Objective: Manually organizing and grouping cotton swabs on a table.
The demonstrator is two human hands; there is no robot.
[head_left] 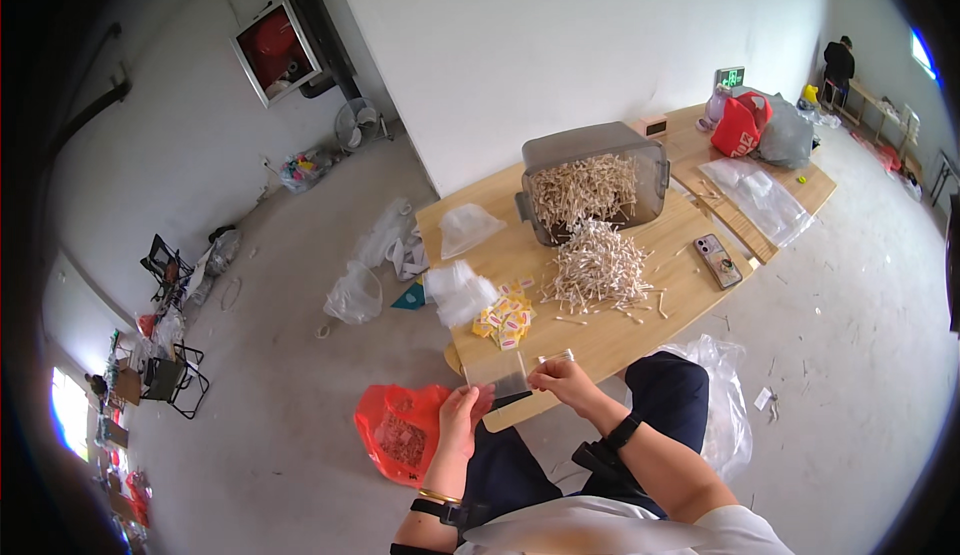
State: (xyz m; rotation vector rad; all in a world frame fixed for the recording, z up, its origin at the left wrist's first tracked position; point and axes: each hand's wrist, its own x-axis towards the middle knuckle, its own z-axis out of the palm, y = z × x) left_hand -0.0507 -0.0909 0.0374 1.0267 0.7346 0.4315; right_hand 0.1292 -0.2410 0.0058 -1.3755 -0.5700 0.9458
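Note:
My left hand (pixel 460 421) is closed on the lower edge of a small clear plastic bag (pixel 497 369) at the table's near edge. Beside it my right hand (pixel 568 383) is closed, with white-tipped cotton swabs (pixel 569 355) showing at its fingers. The right fingertips are close to the bag's side; whether they touch it I cannot tell. Beyond the hands lies a heap of loose cotton swabs (pixel 600 267), spilling from a grey translucent bin (pixel 655 170) tipped on its side. Small yellow-and-white paper labels (pixel 507 317) are piled to the left, next to a stack of clear bags (pixel 460 293).
A phone (pixel 718 261) lies on the wooden table (pixel 640 340), right of the heap. An orange-red bag (pixel 427 405) with swabs inside stands on the floor at left. Another table holds a red bag (pixel 740 125) and a grey bag (pixel 786 135). Far right stands a person (pixel 838 65).

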